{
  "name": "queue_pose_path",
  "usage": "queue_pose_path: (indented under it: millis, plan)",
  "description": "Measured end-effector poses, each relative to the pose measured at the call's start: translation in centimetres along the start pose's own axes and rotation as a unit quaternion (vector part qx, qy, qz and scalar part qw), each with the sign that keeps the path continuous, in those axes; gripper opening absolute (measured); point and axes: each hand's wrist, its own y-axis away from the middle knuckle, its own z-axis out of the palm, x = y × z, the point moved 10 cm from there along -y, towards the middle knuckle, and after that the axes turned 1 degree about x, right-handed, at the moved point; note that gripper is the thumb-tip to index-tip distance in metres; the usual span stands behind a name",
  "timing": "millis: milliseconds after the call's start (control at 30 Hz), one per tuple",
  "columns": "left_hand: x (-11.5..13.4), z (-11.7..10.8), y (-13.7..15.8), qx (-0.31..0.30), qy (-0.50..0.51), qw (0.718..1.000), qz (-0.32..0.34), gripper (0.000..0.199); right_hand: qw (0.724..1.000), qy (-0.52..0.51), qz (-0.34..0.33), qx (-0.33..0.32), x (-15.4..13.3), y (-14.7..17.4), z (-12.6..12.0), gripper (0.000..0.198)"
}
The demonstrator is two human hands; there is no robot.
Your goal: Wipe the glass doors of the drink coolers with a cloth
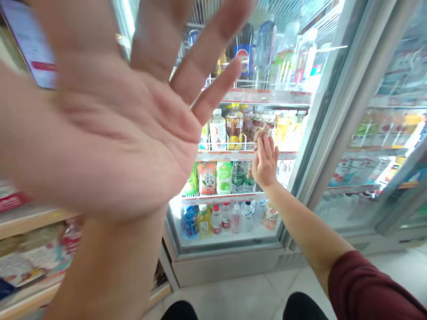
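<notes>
My left hand [133,133] is raised close to the camera, palm in view and fingers spread, with nothing in it. It covers much of the upper left. My right hand [266,163] reaches out to the glass door [290,195] of a lit drinks fridge. Under its fingertips is a crumpled beige cloth [262,132], pressed against the glass at the height of the middle shelves. The cloth is partly hidden by the fingers. Behind the door stand bottles, among them a dark cola bottle [244,53] and a green-and-white bottle [224,178].
A metal door frame [343,106] divides this door from a second fridge door [376,133] on the right. Shelves with packaged goods [36,253] stand at the left. A screen [33,40] shows at the upper left. Pale floor tiles [233,293] lie below.
</notes>
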Motion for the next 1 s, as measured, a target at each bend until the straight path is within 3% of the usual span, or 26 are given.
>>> queue_pose_path:
  millis: [100,200,267,300,367,433,467,567,633,700,800,867,933,1000]
  plan:
    - [-1.8,2.3,0.7,0.028,-0.082,0.996,0.019,0.065,0.998,0.015,0.005,0.053,-1.8,-1.3,-0.4,0.071]
    - [-7.9,5.0,4.4,0.032,-0.233,0.972,-0.001,0.065,0.988,0.004,-0.15,-0.036,-5.7,-2.0,1.3,0.077]
    - [-12.1,6.4,7.2,0.002,-0.296,0.955,-0.003,0.064,0.975,0.007,-0.212,-0.067,-6.1,-2.3,1.7,0.078]
    - [-13.6,6.5,8.3,0.001,-0.311,0.95,0.006,0.064,0.979,0.014,-0.199,-0.051,-5.2,-2.9,1.3,0.078]
    - [-15.4,6.5,9.8,0.001,-0.323,0.946,0.02,0.065,0.994,0.032,-0.105,0.02,-2.6,-4.1,0.0,0.075]
    - [-15.9,6.3,10.3,0.005,-0.322,0.946,0.024,0.067,0.997,0.05,-0.019,0.062,-1.6,-3.8,-0.4,0.073]
    - [-15.8,6.2,10.3,0.001,-0.319,0.948,0.021,0.067,0.997,0.057,-0.011,0.05,-2.2,-3.3,0.2,0.072]
    - [-15.6,6.4,9.8,-0.016,-0.302,0.953,0.004,0.069,0.985,0.047,-0.137,-0.094,-7.4,-0.5,4.0,0.072]
    - [-15.6,6.6,9.7,-0.023,-0.299,0.954,-0.004,0.07,0.967,0.031,-0.199,-0.155,-8.5,1.1,5.1,0.071]
    - [-15.6,6.7,9.7,-0.024,-0.303,0.953,-0.004,0.07,0.982,0.029,-0.15,-0.112,-5.7,0.2,3.8,0.069]
    - [-15.8,6.8,9.8,-0.021,-0.303,0.953,-0.004,0.07,0.999,0.03,0.01,0.044,0.6,-1.6,0.1,0.066]
    - [-15.9,6.7,9.8,-0.013,-0.301,0.953,-0.003,0.069,0.995,0.039,0.064,0.073,1.6,-1.5,-0.5,0.066]
    - [-15.9,6.7,9.8,-0.006,-0.301,0.954,0.002,0.068,0.998,0.06,0.029,-0.011,-1.0,-0.9,1.5,0.068]
    - [-15.8,6.6,9.8,0.001,-0.306,0.952,0.012,0.068,0.986,0.062,-0.081,-0.134,-5.3,0.3,4.3,0.07]
